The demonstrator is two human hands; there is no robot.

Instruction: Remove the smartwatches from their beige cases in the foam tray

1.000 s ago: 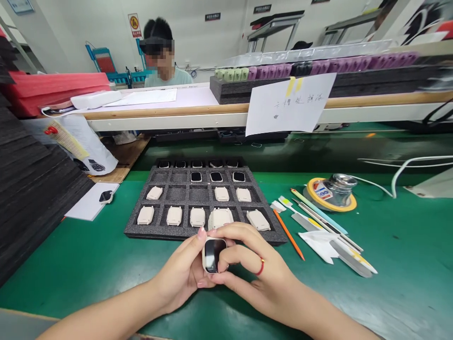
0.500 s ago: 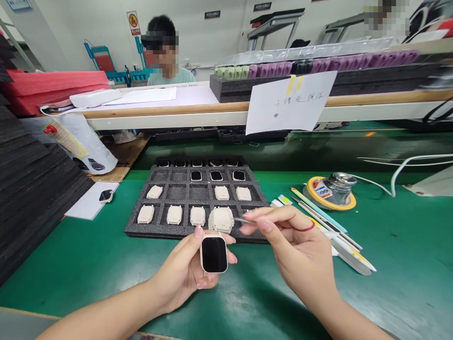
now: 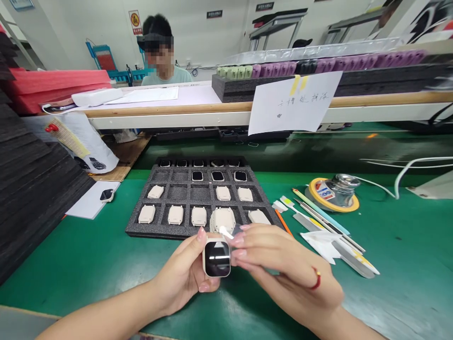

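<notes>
My left hand [image 3: 187, 264] is closed around a smartwatch [image 3: 217, 258] with a cream case and a dark glossy screen facing me. My right hand [image 3: 279, 264] is at the watch's right side, fingers together, with a small clear piece with a white end [image 3: 226, 232] at the fingertips, just above the watch. I cannot make out what kind of piece it is. Behind both hands lies a dark foam tray [image 3: 159, 231] of cream watches, some face down, some screen up. A larger cream watch body [image 3: 222, 218] sits at the tray's front row.
Right of the tray lie pens, blades [image 3: 354, 259] and an orange stick [image 3: 283, 222]. A glass bottle [image 3: 341, 186] stands in a yellow-edged tape roll [image 3: 350, 206]. Another watch [image 3: 106, 195] rests on a white pad [image 3: 85, 203]. Foam sheets [image 3: 38, 193] are stacked left. A person [image 3: 159, 52] sits opposite.
My right hand has moved left and down to the watch, bringing the clear piece over its top edge. A bright reflection now shows on the screen. My left hand keeps its grip.
</notes>
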